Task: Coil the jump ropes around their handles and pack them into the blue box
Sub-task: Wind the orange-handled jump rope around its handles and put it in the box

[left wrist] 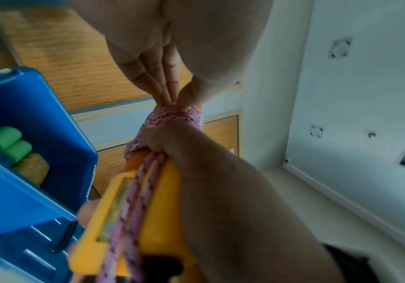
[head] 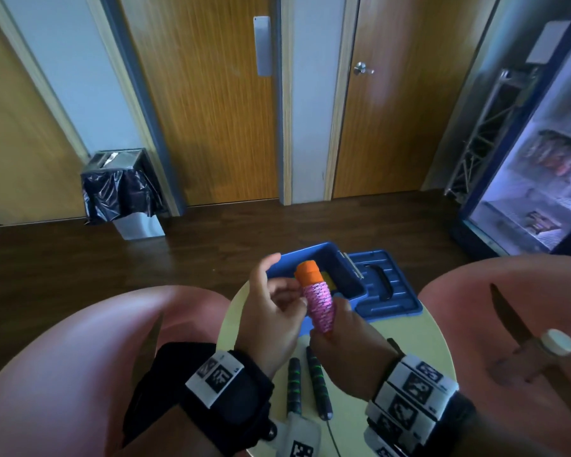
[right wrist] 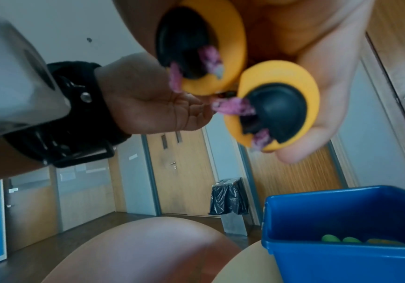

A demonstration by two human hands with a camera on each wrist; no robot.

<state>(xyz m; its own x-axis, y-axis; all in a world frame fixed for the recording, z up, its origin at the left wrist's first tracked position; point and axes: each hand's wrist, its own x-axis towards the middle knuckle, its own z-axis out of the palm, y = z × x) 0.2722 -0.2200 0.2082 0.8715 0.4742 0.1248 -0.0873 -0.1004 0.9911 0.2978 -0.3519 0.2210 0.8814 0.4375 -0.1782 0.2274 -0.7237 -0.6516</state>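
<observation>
A pink jump rope [head: 318,303] is wound tightly round its two orange handles [head: 307,272], held upright above the table. My right hand [head: 343,341] grips the bundle's lower end; the right wrist view shows both handle ends [right wrist: 276,107] in its fingers. My left hand [head: 272,306] pinches the coil from the left, thumb and fingers [left wrist: 170,95] pressed on the pink rope [left wrist: 172,116]. The open blue box [head: 343,268] stands just behind the bundle, with green handles [left wrist: 5,141] inside. A black jump rope with green-striped handles [head: 317,377] lies on the table under my wrists.
The box's blue lid [head: 386,285] lies flat to its right on the small round yellow table [head: 231,321]. Pink rounded seats [head: 80,357] flank the table on both sides. A lined bin [head: 119,189] stands by the wooden doors, and a lit fridge [head: 534,179] stands far right.
</observation>
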